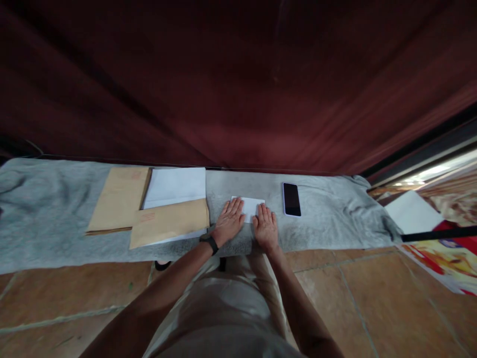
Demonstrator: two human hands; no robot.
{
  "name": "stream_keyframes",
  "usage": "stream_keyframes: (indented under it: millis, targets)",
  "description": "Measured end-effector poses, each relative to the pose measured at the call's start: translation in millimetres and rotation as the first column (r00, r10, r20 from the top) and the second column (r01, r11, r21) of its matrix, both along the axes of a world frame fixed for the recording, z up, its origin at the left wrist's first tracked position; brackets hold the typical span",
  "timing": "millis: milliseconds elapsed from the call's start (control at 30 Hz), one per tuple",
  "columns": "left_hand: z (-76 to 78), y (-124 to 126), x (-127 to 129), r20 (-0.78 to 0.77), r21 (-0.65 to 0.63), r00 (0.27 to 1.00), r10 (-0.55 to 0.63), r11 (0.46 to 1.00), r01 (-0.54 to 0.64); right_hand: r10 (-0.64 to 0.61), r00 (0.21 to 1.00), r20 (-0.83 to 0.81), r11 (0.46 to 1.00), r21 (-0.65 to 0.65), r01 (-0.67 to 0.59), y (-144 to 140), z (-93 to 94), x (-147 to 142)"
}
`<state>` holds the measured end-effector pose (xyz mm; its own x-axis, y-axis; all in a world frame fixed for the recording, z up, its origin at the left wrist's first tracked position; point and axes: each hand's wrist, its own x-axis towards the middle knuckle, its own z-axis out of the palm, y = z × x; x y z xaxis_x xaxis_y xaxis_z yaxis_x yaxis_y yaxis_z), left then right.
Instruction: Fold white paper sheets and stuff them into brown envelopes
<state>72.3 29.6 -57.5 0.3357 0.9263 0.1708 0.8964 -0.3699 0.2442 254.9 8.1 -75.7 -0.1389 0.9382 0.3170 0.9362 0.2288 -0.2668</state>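
Grey cloth [55, 219], hands [265, 228] pressing paper [250, 206]

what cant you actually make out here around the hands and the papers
- Head view: most of the white folded paper lies hidden under the left hand and right hand.
- Red markings on the brown envelopes: too small and blurred to read.
- White sheets: lower part covered by an envelope.
- Phone: screen dark, nothing shown.

No text can be read anywhere; faint reddish markings are seen on the two brown envelopes [119, 206], but they are too blurred to be made out; the phone [291, 199] screen is dark.
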Motion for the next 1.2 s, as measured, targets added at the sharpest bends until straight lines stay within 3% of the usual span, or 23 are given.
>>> stream_keyframes:
  millis: [133,300,533,833,1033,1200]
  targets:
    - [0.0,8,-3,-0.007,0.0,0.996,0.087,0.996,-0.087,-0.013,1.0,-0.013,1.0,-0.006,0.013,0,1.5,0]
    - [-3.3,9,-3,-0.025,0.022,0.993,0.114,0.993,-0.113,-0.034,0.999,-0.039,0.999,-0.031,0.033,8,9.5,-13]
    - [-5.8,3,-6,-0.028,0.036,0.993,0.117,0.993,-0.116,0.092,0.995,-0.028,0.993,-0.076,-0.094,19,8.6,-39]
    - [-2.5,-8,-10,0.046,0.027,0.984,0.169,0.985,-0.171,0.009,1.0,-0.011,0.999,-0.044,-0.01,15,3.6,-4]
    - [10.6,5,-8,0.208,-0.109,0.943,0.26,0.964,-0.241,-0.113,0.984,-0.139,0.99,-0.096,0.1,25,12.5,-1]
    - [18.2,25,-7,0.4,-0.342,0.801,0.447,0.883,-0.322,-0.161,0.976,-0.147,0.986,-0.074,0.151,32,21.3,-5]
